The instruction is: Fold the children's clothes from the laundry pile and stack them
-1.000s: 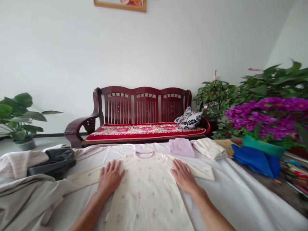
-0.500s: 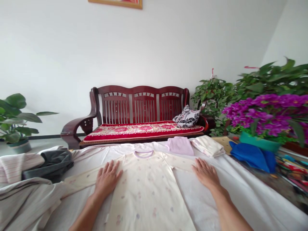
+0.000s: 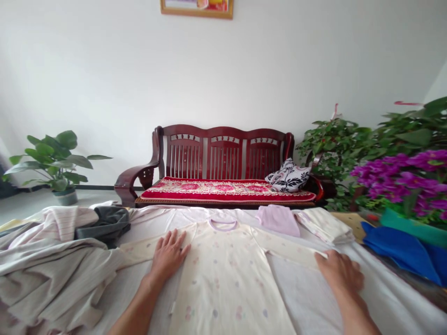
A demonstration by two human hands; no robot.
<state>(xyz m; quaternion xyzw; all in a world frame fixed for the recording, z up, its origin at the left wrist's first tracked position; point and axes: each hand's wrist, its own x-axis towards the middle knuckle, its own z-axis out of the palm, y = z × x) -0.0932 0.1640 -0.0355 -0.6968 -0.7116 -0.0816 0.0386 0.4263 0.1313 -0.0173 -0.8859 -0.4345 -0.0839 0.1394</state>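
Note:
A cream long-sleeved shirt (image 3: 226, 274) with a lilac neckline and small faded prints lies spread out on a white sheet (image 3: 296, 298), collar pointing away from me. My left hand (image 3: 170, 253) rests flat on the sleeve at the left, fingers spread. At the other side, my right hand (image 3: 340, 270) has its fingers curled and pinches the end of the right sleeve. That sleeve stretches straight out from the shoulder. The left sleeve's cuff end runs up to the grey clothes.
A heap of grey and striped clothes (image 3: 63, 274) lies at the left. Behind the shirt are a folded lilac garment (image 3: 278, 220) and a folded cream garment (image 3: 326, 225). Blue cloth (image 3: 401, 249) and purple flowers (image 3: 401, 184) stand right. A wooden bench (image 3: 223, 156) is beyond.
My right hand has slid outward along the right sleeve and closed on its end. The left hand stays flat on the left sleeve. The view has turned left.

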